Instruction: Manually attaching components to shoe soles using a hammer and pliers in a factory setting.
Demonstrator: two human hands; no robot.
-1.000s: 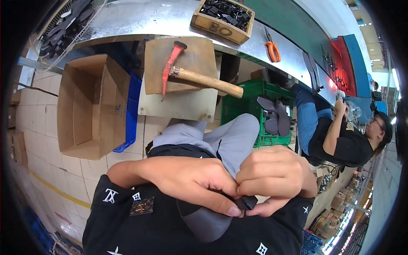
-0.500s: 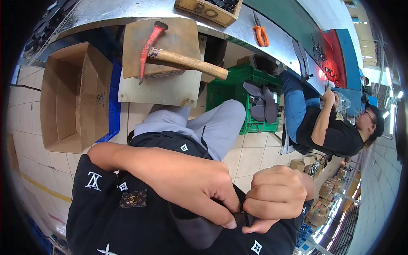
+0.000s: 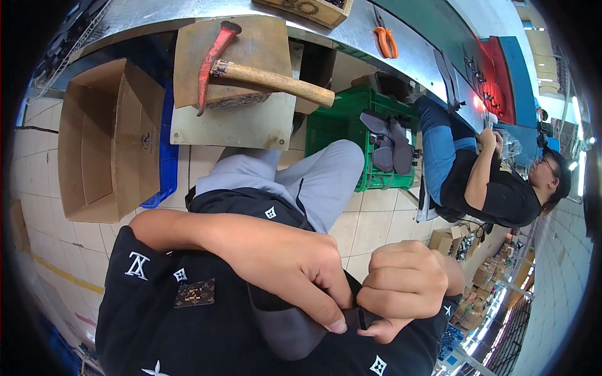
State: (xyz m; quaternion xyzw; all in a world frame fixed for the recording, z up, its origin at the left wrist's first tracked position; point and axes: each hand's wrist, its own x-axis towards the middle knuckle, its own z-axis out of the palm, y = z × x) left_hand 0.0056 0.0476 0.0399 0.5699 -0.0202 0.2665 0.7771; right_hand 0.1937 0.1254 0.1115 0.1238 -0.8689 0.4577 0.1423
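Close to my chest, a dark brown sandal sole (image 3: 285, 332) shows its rounded end below my left hand (image 3: 307, 269). The fingers and thumb of that hand are closed on it. My right hand (image 3: 404, 288) is curled beside it, pinching a narrow black strap (image 3: 362, 318) with thumb and bent fingers. The strap's other parts are hidden by my hands, which nearly touch. Beyond my knees, a hammer (image 3: 273, 81) with a red head and wooden handle lies on a worn block (image 3: 257, 44).
An open cardboard box (image 3: 88, 150) stands at the left. Right of my knee, a green crate (image 3: 335, 125) holds several grey sandal soles (image 3: 382, 141). Orange-handled pliers (image 3: 385, 42) rest on the metal bench (image 3: 357, 31). A co-worker (image 3: 495, 188) sits at the right.
The bench, block and hammer appear slightly higher in the picture. Both hands keep nearly the same grip, with only a slight shift around the strap.
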